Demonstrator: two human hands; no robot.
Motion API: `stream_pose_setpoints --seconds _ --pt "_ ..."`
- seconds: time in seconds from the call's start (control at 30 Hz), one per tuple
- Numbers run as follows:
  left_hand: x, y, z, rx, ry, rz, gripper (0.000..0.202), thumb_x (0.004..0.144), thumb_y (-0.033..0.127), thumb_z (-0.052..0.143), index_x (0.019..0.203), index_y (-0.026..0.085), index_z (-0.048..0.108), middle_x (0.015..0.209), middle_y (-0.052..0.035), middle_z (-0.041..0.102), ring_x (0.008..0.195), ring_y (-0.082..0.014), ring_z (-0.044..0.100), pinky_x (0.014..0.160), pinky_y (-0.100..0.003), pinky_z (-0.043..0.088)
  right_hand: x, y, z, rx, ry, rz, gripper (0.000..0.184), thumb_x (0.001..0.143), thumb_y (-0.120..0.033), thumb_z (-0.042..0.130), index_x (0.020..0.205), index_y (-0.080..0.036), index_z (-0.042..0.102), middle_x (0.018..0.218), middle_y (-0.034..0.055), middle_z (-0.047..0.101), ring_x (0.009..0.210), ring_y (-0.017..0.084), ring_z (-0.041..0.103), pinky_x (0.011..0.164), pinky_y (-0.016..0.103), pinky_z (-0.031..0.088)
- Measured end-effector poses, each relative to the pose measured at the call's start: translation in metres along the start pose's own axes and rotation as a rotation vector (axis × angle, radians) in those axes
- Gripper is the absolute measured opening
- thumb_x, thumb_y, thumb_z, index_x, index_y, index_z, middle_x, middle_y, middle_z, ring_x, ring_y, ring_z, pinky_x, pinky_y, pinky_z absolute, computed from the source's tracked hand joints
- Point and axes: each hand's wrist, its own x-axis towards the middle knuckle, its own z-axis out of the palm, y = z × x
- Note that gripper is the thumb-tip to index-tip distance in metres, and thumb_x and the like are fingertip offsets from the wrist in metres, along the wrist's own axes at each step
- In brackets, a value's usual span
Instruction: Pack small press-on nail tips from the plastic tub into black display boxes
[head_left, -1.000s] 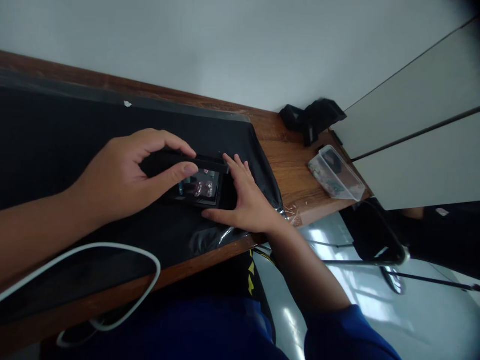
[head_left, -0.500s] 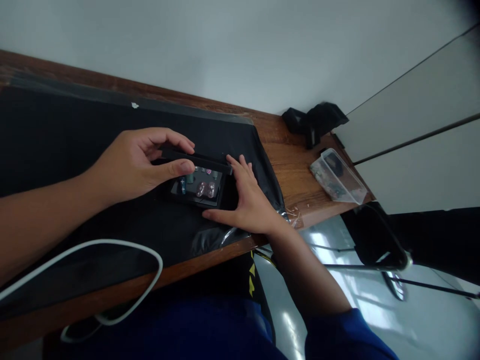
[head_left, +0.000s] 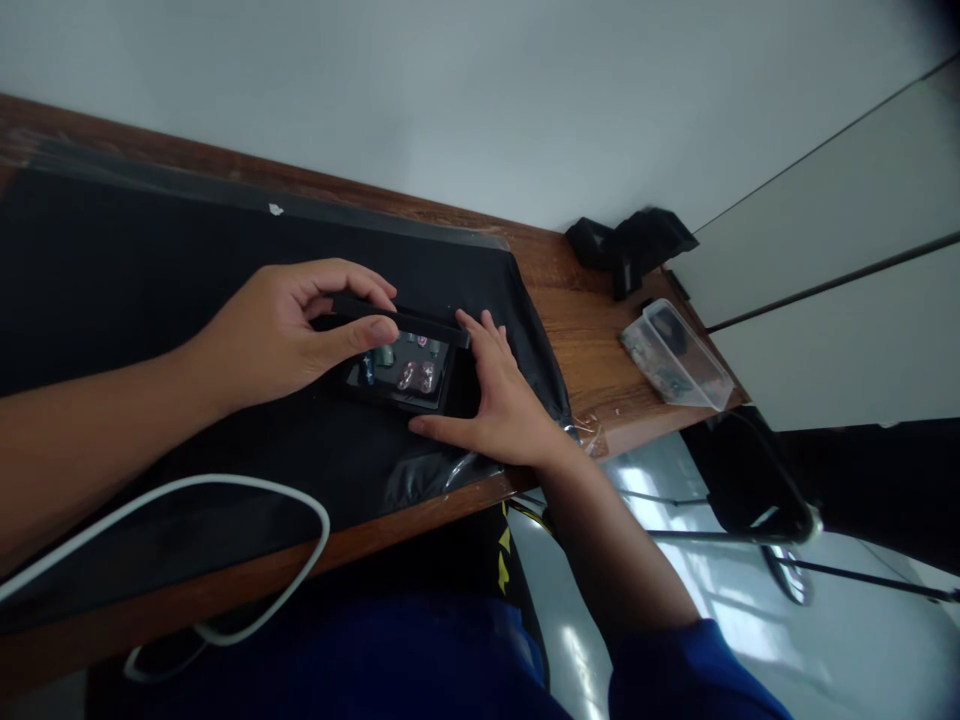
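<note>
"Pinching the black lid [head_left: 427, 325] between thumb and curled fingers, your left hand [head_left: 277, 335] has it by its left end, closed firmly on the edge. The lid hangs tilted just above the small black box [head_left: 390, 392]. The box lies on the black mat [head_left: 112, 280], near the right end of the wooden desk [head_left: 585, 330]."

"And your right hand [head_left: 502, 410] lies flat and open on the mat, fingers spread, with the fingertips against the box's right side. It grips nothing; it only braces the box."

"So the step in hand, as I judge it, is handling the lid over the open box, with the small coloured pieces [head_left: 409, 375] showing inside."

"Whatever you do with the lid next calls for a level carry and a steady brace from that right hand, I'd say. Those pieces look loose, and a knock could scatter them. Mind the white cable [head_left: 300, 500] looping near your left forearm. The clear plastic container [head_left: 675, 360] stands well apart, off to the right."
</note>
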Motion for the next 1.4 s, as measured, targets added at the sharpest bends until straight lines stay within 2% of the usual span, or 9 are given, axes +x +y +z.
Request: stream_pose_setpoints --seconds 0.17,0.3,0.4,0.53,0.63,0.8,1.03,1.27,1.4 --pt "0.002 -0.002 0.0 -0.075 -0.003 0.047 0.058 0.075 0.081 0.084 0.098 0.027 0.079 0.131 -0.0084 0.081 0.129 -0.0347 0.071 0.113 -0.05 0.057 0.001 0.001 0.001 0.002 0.013 -0.01 0.128 0.074 -0.067 0.097 0.175 -0.02 0.034 0.186 0.0202 0.029 0.177 0.045 0.003 0.14 0.076 0.003" --pt "0.004 -0.006 -0.003 -0.078 0.012 0.074 0.066 0.071 0.079 0.089 0.106 0.025 0.078 0.132 -0.0092 0.079 0.128 -0.0341 0.07 0.112 -0.05 0.057 0.001 0.003 0.002 0.004 0.019 -0.001 0.129 0.073 -0.067 0.097 0.175 -0.02 0.035 0.186 0.0199 0.029 0.177 0.045 0.003 0.141 0.076 0.003" --pt "0.005 -0.009 -0.007 -0.005 0.019 0.06 0.071 0.064 0.072 0.095 0.114 0.025 0.077 0.13 -0.0085 0.078 0.125 -0.035 0.07 0.109 -0.053 0.057 0.001 0.004 0.002 0.0 0.03 0.013 0.13 0.071 -0.066 0.098 0.175 -0.02 0.035 0.186 0.0195 0.029 0.178 0.045 0.004 0.141 0.074 0.004" --pt "0.006 -0.011 -0.008 0.006 -0.027 0.015 0.064 0.071 0.061 0.089 0.12 0.023 0.071 0.134 -0.0109 0.075 0.125 -0.0342 0.068 0.11 -0.054 0.054 0.001 0.004 0.002 0.003 0.033 0.013 0.131 0.071 -0.065 0.099 0.174 -0.016 0.036 0.186 0.0213 0.029 0.178 0.044 0.005 0.142 0.072 0.004" --pt "0.007 -0.013 -0.005 -0.022 0.002 0.012 0.069 0.073 0.057 0.083 0.13 0.022 0.063 0.142 -0.0144 0.072 0.131 -0.0348 0.066 0.112 -0.055 0.053 0.001 0.004 0.002 0.005 0.029 0.012 0.13 0.071 -0.066 0.098 0.174 -0.014 0.036 0.186 0.0222 0.029 0.178 0.044 0.006 0.143 0.069 0.004" --pt "0.004 -0.011 0.0 0.093 -0.037 0.008 0.069 0.079 0.059 0.076 0.135 0.021 0.061 0.147 -0.0155 0.069 0.133 -0.0346 0.064 0.119 -0.057 0.049 0.001 0.004 0.002 0.001 0.033 0.008 0.129 0.071 -0.064 0.098 0.174 -0.015 0.036 0.185 0.0215 0.03 0.178 0.043 0.007 0.143 0.07 0.005" --pt "0.002 -0.019 0.001 0.253 -0.055 0.065 0.074 0.081 0.073 0.077 0.137 0.026 0.068 0.138 -0.013 0.069 0.134 -0.0377 0.057 0.117 -0.059 0.051 0.0 0.004 0.003 -0.013 0.039 -0.001 0.128 0.073 -0.063 0.098 0.175 -0.018 0.034 0.185 0.021 0.031 0.178 0.044 0.008 0.142 0.073 0.005" --pt "0.002 -0.02 0.002 0.273 -0.083 0.095 0.073 0.085 0.073 0.076 0.14 0.026 0.067 0.142 -0.0125 0.07 0.143 -0.0392 0.053 0.122 -0.06 0.047 0.0 0.004 0.004 -0.019 0.047 0.0 0.128 0.072 -0.063 0.098 0.174 -0.015 0.036 0.186 0.0216 0.03 0.177 0.043 0.01 0.143 0.069 0.004" --pt "0.003 -0.018 0.002 0.279 -0.09 0.088 0.07 0.086 0.071 0.069 0.138 0.023 0.067 0.141 -0.0141 0.07 0.143 -0.0392 0.053 0.122 -0.061 0.046 0.0 0.004 0.003 -0.017 0.049 -0.009 0.126 0.073 -0.063 0.098 0.174 -0.019 0.036 0.185 0.02 0.031 0.177 0.043 0.011 0.142 0.071 0.005"
